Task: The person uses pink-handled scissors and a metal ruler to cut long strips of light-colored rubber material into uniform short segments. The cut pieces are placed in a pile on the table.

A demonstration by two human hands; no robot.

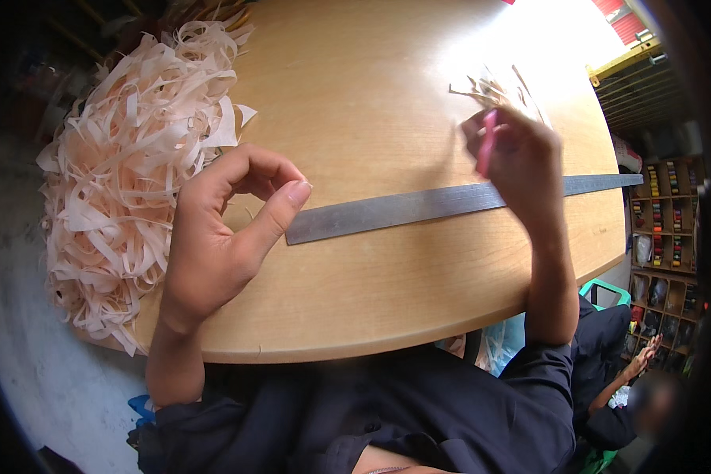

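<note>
A long steel ruler (403, 210) lies across the wooden table (355, 292). Above its left end, my left hand (233, 229) is closed in a pinch, thumb against the bent forefinger. Anything between those fingertips is too small or hidden to make out. My right hand (521, 158) is held over the ruler's right half, fingers wrapped round a slim pink tool (488, 142). Motion blur keeps its exact kind from showing. Just beyond that hand lies a small bunch of thin pale strips (490, 88).
A big heap of pale pink fabric strips (134, 174) covers the table's left side. At the right stand shelves of coloured thread spools (663, 205) and a green-rimmed bin (607, 292). Another person (608, 395) sits at the lower right, one hand raised.
</note>
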